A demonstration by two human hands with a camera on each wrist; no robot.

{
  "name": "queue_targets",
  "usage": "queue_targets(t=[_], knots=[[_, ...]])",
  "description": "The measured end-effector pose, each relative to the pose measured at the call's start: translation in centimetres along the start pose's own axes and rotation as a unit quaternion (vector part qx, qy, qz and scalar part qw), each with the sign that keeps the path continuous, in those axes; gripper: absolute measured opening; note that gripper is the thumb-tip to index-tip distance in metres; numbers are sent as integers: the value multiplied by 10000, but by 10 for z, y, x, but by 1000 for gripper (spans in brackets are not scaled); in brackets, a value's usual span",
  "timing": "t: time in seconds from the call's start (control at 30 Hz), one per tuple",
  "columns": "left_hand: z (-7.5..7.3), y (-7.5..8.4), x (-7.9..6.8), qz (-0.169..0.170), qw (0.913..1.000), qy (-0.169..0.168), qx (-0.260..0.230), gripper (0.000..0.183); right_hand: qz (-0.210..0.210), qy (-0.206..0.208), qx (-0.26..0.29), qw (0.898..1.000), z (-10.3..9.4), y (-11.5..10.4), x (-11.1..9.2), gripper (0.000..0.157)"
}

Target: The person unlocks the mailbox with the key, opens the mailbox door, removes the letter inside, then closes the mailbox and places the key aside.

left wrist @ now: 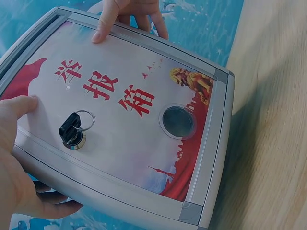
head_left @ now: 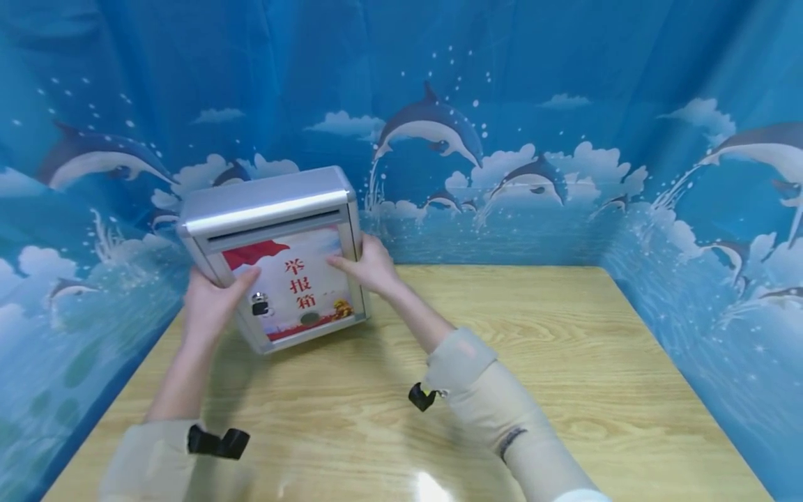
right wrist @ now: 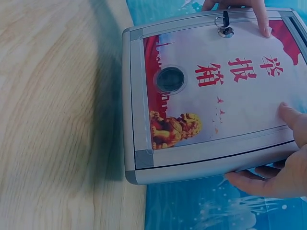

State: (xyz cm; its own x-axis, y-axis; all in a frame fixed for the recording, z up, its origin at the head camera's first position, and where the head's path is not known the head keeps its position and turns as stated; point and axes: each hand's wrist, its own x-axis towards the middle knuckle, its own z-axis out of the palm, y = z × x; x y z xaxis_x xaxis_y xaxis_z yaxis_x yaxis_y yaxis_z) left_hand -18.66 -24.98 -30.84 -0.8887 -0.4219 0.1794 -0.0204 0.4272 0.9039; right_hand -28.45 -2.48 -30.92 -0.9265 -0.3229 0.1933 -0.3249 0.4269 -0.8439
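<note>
A silver metal letter box (head_left: 270, 202) with a slot near its top and red characters on its front panel (left wrist: 105, 62) is held tilted over the left part of the table. My left hand (head_left: 213, 300) grips its left side, thumb on the front panel and fingers around the edge. On the opposite side my right hand (head_left: 370, 265) grips it in the same way, its thumb also on the panel. A key with a ring (left wrist: 74, 124) sits in the lock, close to my left hand. A round dark window (right wrist: 170, 79) shows near the box's bottom edge.
Beneath the box is a wood-grain table (head_left: 502, 348), its bare surface reaching to the right. A blue curtain (head_left: 533, 56) printed with dolphins hangs along the back and both sides, close behind the box.
</note>
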Motion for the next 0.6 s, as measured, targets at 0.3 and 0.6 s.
queue_targets(t=[0.3, 0.6], knots=[[14, 9, 4, 515, 9986, -64, -132, 75, -70, 50, 145, 9999, -17, 7, -4, 54], [31, 15, 4, 657, 9976, -202, -129, 73, -74, 130, 420, 9990, -32, 19, -10, 49]])
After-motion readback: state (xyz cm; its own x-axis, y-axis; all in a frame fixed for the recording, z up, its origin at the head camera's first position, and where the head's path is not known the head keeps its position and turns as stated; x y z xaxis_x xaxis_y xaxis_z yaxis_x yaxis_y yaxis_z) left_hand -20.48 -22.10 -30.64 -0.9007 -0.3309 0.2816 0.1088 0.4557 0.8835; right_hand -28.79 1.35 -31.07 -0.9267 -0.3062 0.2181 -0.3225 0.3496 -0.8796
